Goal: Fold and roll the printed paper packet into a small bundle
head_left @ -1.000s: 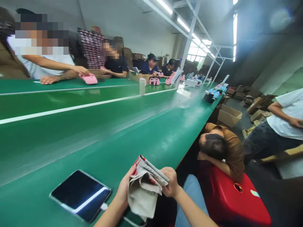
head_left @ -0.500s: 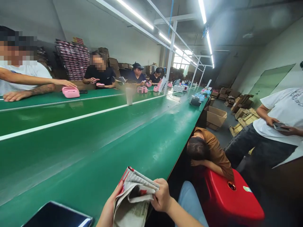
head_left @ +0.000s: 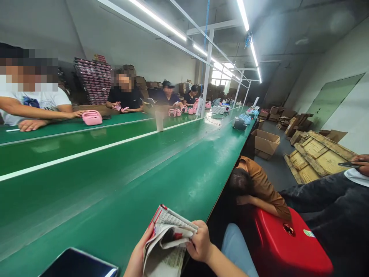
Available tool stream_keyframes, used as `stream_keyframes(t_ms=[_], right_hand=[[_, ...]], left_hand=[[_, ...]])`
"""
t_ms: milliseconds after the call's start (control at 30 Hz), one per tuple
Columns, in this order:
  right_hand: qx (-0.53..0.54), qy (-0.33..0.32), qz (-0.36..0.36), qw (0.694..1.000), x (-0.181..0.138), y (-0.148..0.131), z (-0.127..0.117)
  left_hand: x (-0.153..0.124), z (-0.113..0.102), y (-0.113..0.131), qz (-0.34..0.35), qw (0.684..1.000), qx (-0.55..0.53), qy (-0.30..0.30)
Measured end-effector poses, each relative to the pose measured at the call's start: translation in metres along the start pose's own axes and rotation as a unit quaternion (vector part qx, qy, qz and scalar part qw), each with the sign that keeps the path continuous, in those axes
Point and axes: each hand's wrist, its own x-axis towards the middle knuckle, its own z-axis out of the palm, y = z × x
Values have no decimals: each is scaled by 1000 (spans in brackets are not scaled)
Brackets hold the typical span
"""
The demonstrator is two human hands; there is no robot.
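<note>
A folded newspaper (head_left: 167, 240) is held at the bottom middle, at the near edge of the long green conveyor table (head_left: 121, 165). My left hand (head_left: 142, 252) grips its left side, fingers behind the paper. My right hand (head_left: 198, 244) pinches its right edge with the fingers curled over the top pages. A dark phone (head_left: 77, 265) lies flat on the table just left of my left hand.
Several people sit along the far side with pink devices (head_left: 92, 117). A person in brown (head_left: 256, 184) leans on a red plastic stool (head_left: 285, 240) to my right. Another person (head_left: 340, 200) sits at far right holding a phone. Cardboard boxes (head_left: 265, 141) and wooden pallets (head_left: 314, 154) lie on the floor.
The view has tilted up and swung right, so the phone slid to the bottom edge. Both hands stay on the newspaper, which is now folded tighter. The person at right has shifted further out of frame.
</note>
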Motion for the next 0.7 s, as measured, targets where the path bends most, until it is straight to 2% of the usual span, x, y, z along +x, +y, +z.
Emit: stream_keyframes(t_ms=[133,333,467,700], right_hand=[[1,-11,7,1000,-1,-1,-1],[-1,-17,11,1000,-1,-1,-1],[2,-9,10,1000,2,-4,-3],[0,3,2,1000,-1,-3,-2]], left_hand=[[-5,4,1,-3,1000,-6,14],[-11,4,0,-1,1000,-14,-9],[-15,6,0,29,999,-25,-2],[-7,0,-1,-33,998,-35,-49]])
